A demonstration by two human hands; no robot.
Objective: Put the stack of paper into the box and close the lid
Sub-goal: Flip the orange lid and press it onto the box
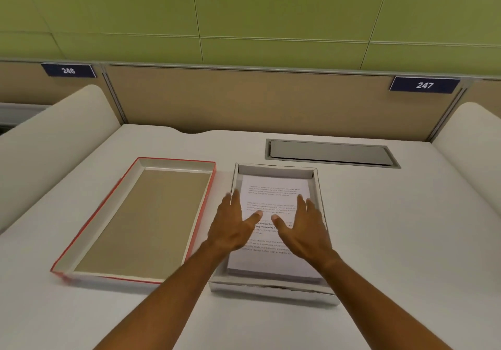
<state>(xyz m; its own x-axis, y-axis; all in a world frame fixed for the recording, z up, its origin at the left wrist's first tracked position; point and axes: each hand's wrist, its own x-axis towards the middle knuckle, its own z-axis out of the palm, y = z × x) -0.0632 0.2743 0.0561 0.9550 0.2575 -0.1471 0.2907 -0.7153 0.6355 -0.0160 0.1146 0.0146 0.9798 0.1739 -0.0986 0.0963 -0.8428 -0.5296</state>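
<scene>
- Paper stack (273,263) lies inside the grey box (271,291), printed side up, its near edge close to the box's front wall and its far edge just short of the back wall.
- Box sits on the white desk (393,241), roughly in the middle, open at the top.
- Lid (202,214), red on the outside and brown inside, lies upturned on the desk just to the left of the box, not touching it as far as can be seen.
- Left hand (233,227) is flat over the left part of the top sheet, fingers stretched out and together, thumb spread toward the middle; it grips nothing.
- Right hand (303,230) mirrors it over the right part of the sheet, fingers straight, thumb pointing inward, nothing held.
- Thumb tips of the two hands are near each other but apart, above the printed text.
- Whether the palms press on the paper or hover just above it cannot be told.
- Recessed grey cable hatch (330,152) is set into the desk beyond the box.
- Beige partition behind the desk carries number plates reading 246 (68,70) and 247 (424,85).
</scene>
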